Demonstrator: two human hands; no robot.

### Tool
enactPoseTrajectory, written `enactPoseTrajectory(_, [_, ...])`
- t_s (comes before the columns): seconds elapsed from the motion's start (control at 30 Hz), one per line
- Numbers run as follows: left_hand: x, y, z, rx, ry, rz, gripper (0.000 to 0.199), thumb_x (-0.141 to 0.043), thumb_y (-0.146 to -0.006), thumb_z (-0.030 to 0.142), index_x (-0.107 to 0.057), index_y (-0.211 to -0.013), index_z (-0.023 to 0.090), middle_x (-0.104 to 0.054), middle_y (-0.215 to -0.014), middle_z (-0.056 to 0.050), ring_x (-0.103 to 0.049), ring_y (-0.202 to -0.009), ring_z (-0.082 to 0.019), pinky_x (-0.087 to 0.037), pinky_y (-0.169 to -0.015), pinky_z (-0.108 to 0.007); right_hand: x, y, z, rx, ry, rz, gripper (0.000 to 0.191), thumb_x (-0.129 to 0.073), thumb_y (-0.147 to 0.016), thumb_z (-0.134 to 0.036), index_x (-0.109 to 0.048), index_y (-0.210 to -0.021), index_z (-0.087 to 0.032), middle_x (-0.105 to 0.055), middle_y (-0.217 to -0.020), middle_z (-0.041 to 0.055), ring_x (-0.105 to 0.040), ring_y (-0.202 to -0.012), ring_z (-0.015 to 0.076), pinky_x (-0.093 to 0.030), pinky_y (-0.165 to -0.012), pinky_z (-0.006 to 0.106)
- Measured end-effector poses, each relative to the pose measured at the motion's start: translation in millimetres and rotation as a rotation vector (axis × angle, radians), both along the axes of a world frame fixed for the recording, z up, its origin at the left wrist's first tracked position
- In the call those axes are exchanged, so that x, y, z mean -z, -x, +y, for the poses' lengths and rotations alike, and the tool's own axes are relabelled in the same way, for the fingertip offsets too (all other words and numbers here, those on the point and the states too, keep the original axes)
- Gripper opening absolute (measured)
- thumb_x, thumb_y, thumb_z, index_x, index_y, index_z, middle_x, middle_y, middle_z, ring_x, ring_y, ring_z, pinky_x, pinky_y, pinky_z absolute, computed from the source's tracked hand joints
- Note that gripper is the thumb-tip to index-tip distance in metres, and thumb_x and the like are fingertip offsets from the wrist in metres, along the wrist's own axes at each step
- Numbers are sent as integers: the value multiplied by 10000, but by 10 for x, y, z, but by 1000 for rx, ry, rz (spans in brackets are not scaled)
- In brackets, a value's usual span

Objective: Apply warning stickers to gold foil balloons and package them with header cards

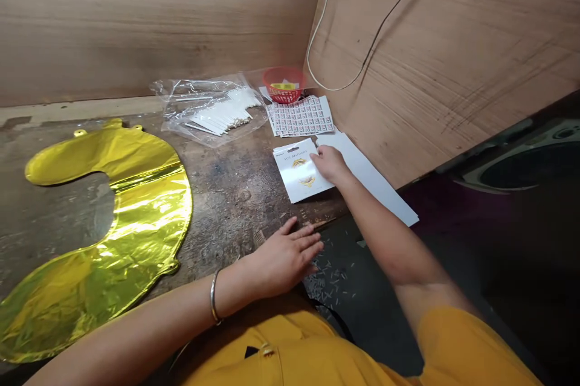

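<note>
My right hand (331, 164) grips the right edge of a white printed card (296, 176) marked "foil balloons", thumb on top and fingers partly hidden. At least one more card shows beneath it. My left hand (287, 253), with a metal bangle at the wrist, is spread with the fingers apart at the front edge of the table, holding nothing. Left of it lies a flat, shiny gold foil balloon (149, 217), curved like a thick C. White paper sheets (378, 183) lie under and beyond my right hand.
A clear plastic bag (181, 111) holds many white sticks (222, 111). Printed sticker sheets (301, 117) lie before a red plastic basket (284, 85). A cable (312, 41) hangs along the wooden side panel. Paper scraps (333, 280) litter the floor below the table edge.
</note>
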State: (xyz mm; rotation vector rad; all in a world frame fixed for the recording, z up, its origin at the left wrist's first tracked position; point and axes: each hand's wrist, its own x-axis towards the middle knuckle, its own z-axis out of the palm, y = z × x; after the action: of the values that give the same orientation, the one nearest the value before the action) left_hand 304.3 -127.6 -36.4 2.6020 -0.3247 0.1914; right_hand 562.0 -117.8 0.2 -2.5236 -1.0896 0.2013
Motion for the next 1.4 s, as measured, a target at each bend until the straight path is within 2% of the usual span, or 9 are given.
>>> enactPoseTrajectory(0.13, [-258,-148,207,-43,179,-88,322,-384,-980,208,-618,-1190,140,-656,-1257,-117,-621,-1157,-183,-484,-991,-303,176,17,47,18,97,-49,201,-504,-896,-291,-636,-926,-143,-698,-952,140,-633,-888,247,-435,-749,313])
enactPoseTrajectory(0.2, [-331,-362,434,-250,89,-127,353,-369,-973,191,-581,-1249,137,-619,-1304,-132,-576,-1212,-221,-444,-1037,-374,170,26,64,14,132,-73,224,-497,-908,-297,-635,-989,-140,-696,-1017,153,-633,-944,257,-438,-786,318])
enactPoseTrajectory(0.27, [-313,-610,665,-409,-120,-67,432,-397,-973,264,-478,-1379,141,-471,-1459,-164,-389,-1375,-330,-273,-1127,-558,127,73,92,14,159,-97,247,-501,-910,-286,-627,-1046,-123,-692,-1048,172,-634,-973,270,-443,-811,329])
enactPoseTrajectory(0.33, [-231,-814,843,-434,-242,88,527,-431,-958,406,-416,-1433,177,-347,-1540,-163,-252,-1428,-400,-178,-1118,-654,61,169,95,22,171,-130,297,-508,-906,-258,-600,-1127,-83,-686,-1052,205,-633,-986,290,-451,-829,353])
enactPoseTrajectory(0.43, [-111,-959,969,-402,-277,161,548,-395,-953,485,-409,-1435,225,-320,-1556,-142,-243,-1424,-414,-202,-1094,-663,-63,325,-69,-7,143,-207,408,-524,-897,-232,-528,-1270,-67,-631,-1193,237,-567,-1128,319,-433,-922,395])
enactPoseTrajectory(0.6, [-126,-996,973,-389,-291,131,644,-464,-877,617,-468,-1372,205,-356,-1512,-174,-254,-1403,-422,-180,-1102,-625,-186,215,-855,-44,115,-412,520,-501,-921,-349,-522,-1338,-39,-475,-1433,227,-366,-1364,356,-269,-1129,486])
enactPoseTrajectory(0.77, [-177,-1083,970,-380,-286,130,686,-472,-859,648,-441,-1412,244,-385,-1466,-181,-301,-1357,-440,-215,-1075,-611,-68,-59,-1419,16,355,-207,789,-635,-827,-477,-426,-1414,7,-392,-1485,248,-392,-1377,343,-309,-1134,428])
enactPoseTrajectory(1.17, [-155,-1126,971,-397,-300,162,674,-478,-850,664,-440,-1420,308,-379,-1468,-160,-300,-1356,-442,-219,-1075,-593,-188,-6,-1352,-37,400,-287,439,-316,-986,-297,-640,-1223,-119,-674,-1213,161,-640,-1113,270,-448,-917,331])
enactPoseTrajectory(1.4, [-132,-1144,978,-404,-313,162,680,-471,-844,672,-440,-1422,316,-385,-1464,-161,-308,-1353,-450,-241,-1058,-582,-181,34,-1331,-47,398,-327,380,-431,-958,-361,-706,-1085,-130,-732,-1058,151,-668,-1015,270,-444,-830,307])
